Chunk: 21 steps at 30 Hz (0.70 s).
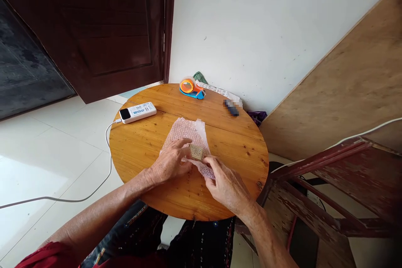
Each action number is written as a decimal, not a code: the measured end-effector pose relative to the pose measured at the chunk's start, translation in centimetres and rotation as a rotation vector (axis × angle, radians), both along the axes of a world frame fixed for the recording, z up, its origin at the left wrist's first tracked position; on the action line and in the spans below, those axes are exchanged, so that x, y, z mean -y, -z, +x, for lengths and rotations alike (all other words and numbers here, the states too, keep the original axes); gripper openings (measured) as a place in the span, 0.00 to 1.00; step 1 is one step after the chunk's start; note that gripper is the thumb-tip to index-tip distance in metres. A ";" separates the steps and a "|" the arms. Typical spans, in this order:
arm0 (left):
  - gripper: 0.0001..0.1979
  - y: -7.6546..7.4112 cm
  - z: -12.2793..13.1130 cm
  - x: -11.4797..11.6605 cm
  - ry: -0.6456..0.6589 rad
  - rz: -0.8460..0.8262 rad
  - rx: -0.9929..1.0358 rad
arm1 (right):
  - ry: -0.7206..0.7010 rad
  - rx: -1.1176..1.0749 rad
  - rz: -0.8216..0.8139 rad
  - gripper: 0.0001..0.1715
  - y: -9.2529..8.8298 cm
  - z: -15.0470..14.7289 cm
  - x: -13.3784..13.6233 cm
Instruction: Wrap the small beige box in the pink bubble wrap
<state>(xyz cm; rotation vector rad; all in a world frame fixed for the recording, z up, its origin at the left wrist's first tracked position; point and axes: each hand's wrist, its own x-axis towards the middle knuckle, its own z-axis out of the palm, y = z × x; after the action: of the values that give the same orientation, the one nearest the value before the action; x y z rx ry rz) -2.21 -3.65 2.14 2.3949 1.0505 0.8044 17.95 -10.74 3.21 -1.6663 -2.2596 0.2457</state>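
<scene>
Bubble wrap (pixel 185 130) lies beneath the small box (pixel 196 152) on the worktop (pixel 135 150); I see the left hand (pixel 171 158) grasping the box, the right hand (pixel 228 182) pinching wrap. Uneven tugging could skew the box.

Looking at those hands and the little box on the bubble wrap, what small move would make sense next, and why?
I'd probably fold the raised near edge of the bubble wrap over the small box: the right hand is at that edge, the left hand is beside the box, and the box's printed top is uncovered.
</scene>
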 end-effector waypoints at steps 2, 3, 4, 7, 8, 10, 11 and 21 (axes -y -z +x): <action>0.05 0.0 0.1 -0.4 0.020 -0.051 0.031 | 0.004 -0.018 0.019 0.25 0.1 0.0 -0.1; 0.04 -0.1 0.2 -0.6 0.026 -0.071 0.050 | 0.017 -0.036 0.028 0.23 0.0 0.0 -0.1; 0.04 -0.1 0.3 -0.8 0.032 -0.083 0.068 | 0.034 -0.059 0.035 0.21 0.0 0.0 -0.3; 0.03 0.0 0.5 -1.5 0.050 -0.103 0.108 | 0.068 -0.144 0.052 0.19 -0.3 0.1 -0.9; 0.03 0.0 0.6 -1.7 0.056 -0.112 0.118 | 0.064 -0.168 0.051 0.17 -0.5 0.2 -1.2; 0.03 0.0 0.6 -1.9 0.064 -0.134 0.146 | 0.051 -0.199 0.037 0.13 -0.7 0.2 -1.8; 0.03 0.1 0.6 -2.1 0.065 -0.147 0.164 | 0.048 -0.208 0.025 0.14 -0.8 0.2 -2.1; 0.05 0.6 0.8 -2.6 0.054 -0.277 0.310 | 0.040 -0.305 -0.038 0.17 -0.8 0.4 -3.0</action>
<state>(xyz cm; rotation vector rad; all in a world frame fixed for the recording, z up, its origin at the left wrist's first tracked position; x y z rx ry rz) -1.45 -1.09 1.54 1.9834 0.9020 0.9101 18.31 -7.72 4.04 -1.5698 -2.0054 0.4999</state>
